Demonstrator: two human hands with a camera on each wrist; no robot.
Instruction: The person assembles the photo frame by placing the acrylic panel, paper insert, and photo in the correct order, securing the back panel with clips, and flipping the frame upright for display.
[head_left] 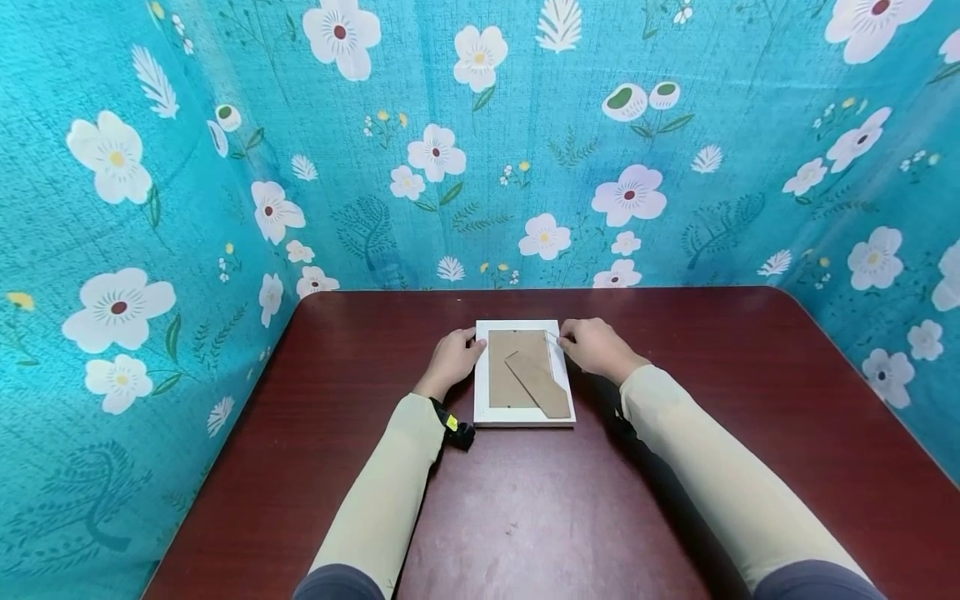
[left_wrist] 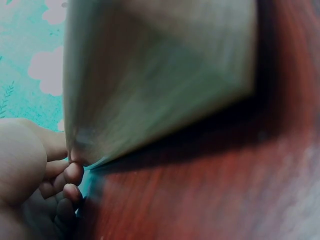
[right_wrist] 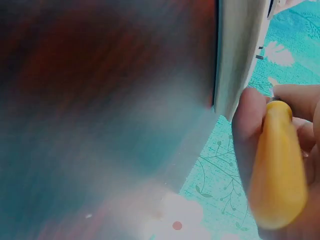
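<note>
A white picture frame [head_left: 482,392] lies back side up, its brown backing board [head_left: 517,342] showing. Across the board slants a brown easel stand [head_left: 542,385]. My left hand [head_left: 453,358] holds the frame's left edge near its far corner; in the left wrist view its thumb and fingertips pinch the rim. At the upper right edge, my right hand [head_left: 596,346] grips a yellow-handled screwdriver [right_wrist: 278,165] between thumb and fingers. Its thin shaft reaches over the frame toward the board's upper right corner. The tip is too small to make out.
A dark red-brown table [head_left: 360,358] carries the frame near its middle. Turquoise cloth [head_left: 450,233] with white flowers hangs behind the table and on both sides. A black strap [head_left: 453,425] with a yellow mark sits on the left wrist.
</note>
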